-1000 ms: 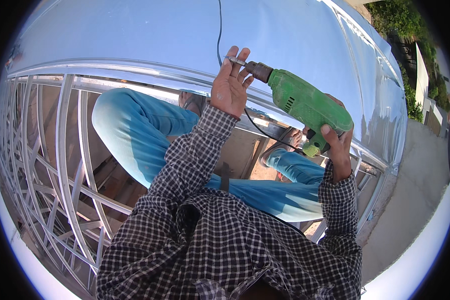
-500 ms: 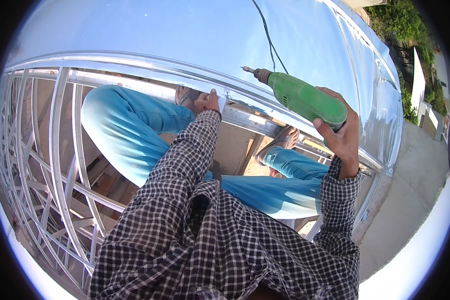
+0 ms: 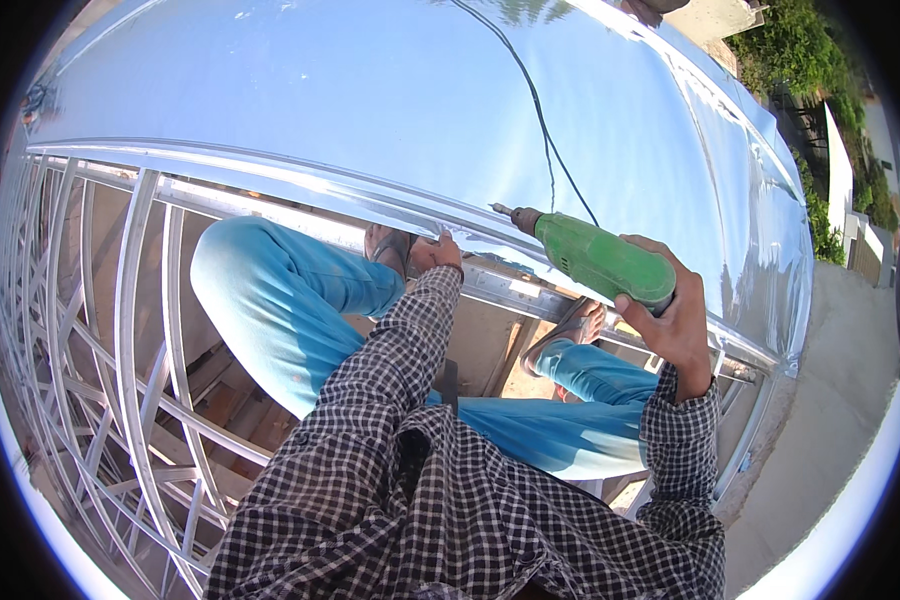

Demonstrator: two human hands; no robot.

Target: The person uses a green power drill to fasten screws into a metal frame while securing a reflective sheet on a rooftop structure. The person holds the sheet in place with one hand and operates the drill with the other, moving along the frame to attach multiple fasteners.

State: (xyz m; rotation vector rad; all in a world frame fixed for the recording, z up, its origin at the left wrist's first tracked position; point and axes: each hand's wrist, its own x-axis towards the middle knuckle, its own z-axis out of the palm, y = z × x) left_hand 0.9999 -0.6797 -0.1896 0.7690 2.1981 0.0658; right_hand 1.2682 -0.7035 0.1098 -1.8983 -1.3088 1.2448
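Observation:
In my right hand (image 3: 682, 318) is a green power drill (image 3: 605, 262), its fingers wrapped round the rear of the body. The drill's bit (image 3: 500, 209) points left above the near edge of a shiny reflective sheet (image 3: 370, 110), apart from my left hand. My left hand (image 3: 438, 252) is closed at that edge, thumb up, and seems to pinch the sheet; the fingertips are partly hidden. Under the edge runs a metal channel (image 3: 505, 288). My sandalled left foot (image 3: 388, 246) rests beside the left hand.
Metal framing bars (image 3: 135, 300) form an open lattice at the left, with wooden pieces (image 3: 235, 405) below. My right foot (image 3: 580, 325) stands on the frame. A dark cable (image 3: 535, 95) trails over the sheet. At the right lies a grey concrete ledge (image 3: 820, 390); trees (image 3: 795, 50) stand beyond.
The view has tilted, so the scene sits lower and slightly right. My right hand has brought the drill a little left and nearer the sheet's edge. The left hand stays at that edge.

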